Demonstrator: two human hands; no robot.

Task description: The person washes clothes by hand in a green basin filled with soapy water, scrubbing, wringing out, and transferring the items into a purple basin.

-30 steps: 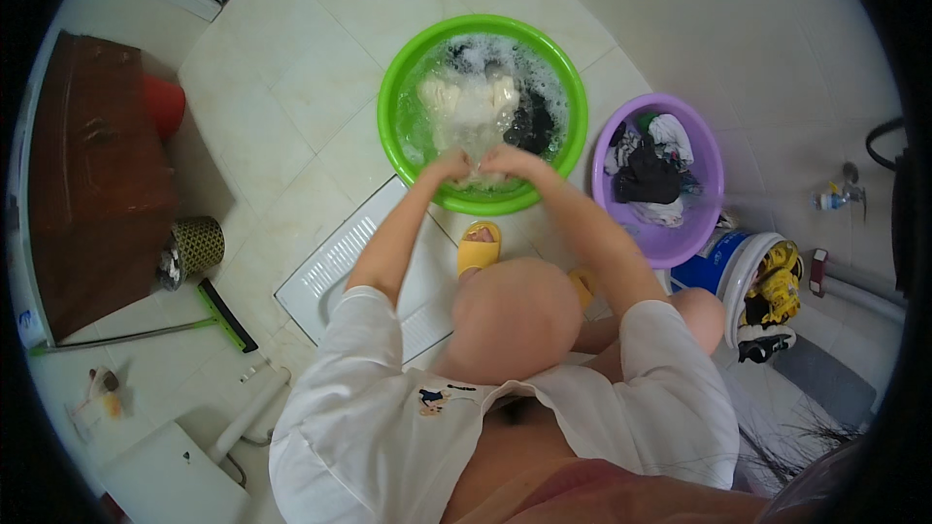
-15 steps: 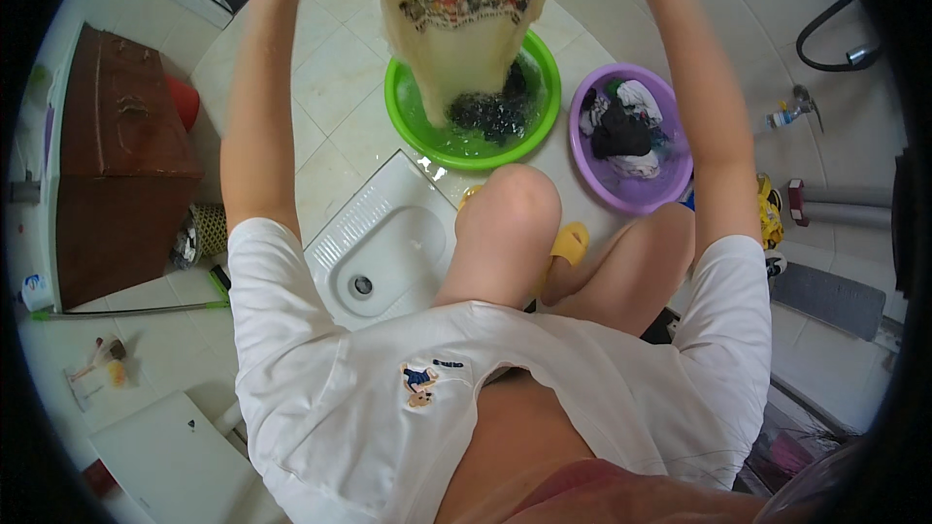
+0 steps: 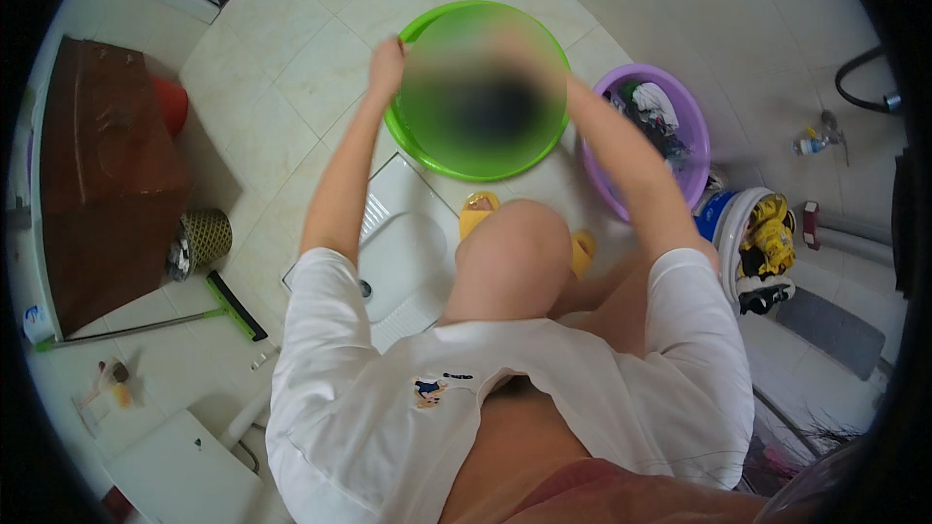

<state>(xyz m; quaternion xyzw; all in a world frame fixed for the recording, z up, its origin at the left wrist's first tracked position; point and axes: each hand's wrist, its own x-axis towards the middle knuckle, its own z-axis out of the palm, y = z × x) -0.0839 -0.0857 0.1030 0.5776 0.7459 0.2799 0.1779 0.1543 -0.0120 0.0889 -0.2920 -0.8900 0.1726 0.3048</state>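
A green basin (image 3: 476, 175) stands on the tiles in front of my knees. Much of its inside is smeared; a dark patch of wet cloth (image 3: 495, 109) shows through, and a pale area lies behind it. At the basin's left rim is my left hand (image 3: 388, 60), its fingers curled closed, but what they grip is lost in the blur. My right hand (image 3: 524, 50) reaches over the basin from the right; its fingers are too smeared to read. The cream printed garment cannot be made out clearly here.
A purple basin (image 3: 696, 165) of clothes stands right of the green one, beside a bucket (image 3: 733, 233) holding yellow and dark items. A squat toilet (image 3: 413, 243) lies left of my yellow slippers (image 3: 476, 213). A brown cabinet (image 3: 112, 184), wire bin (image 3: 208, 238) and squeegee (image 3: 233, 306) line the left.
Both arms have come down from the upper edge to the green basin. The cream printed garment, which hung stretched above the basin, no longer hangs there. My view has shifted slightly.
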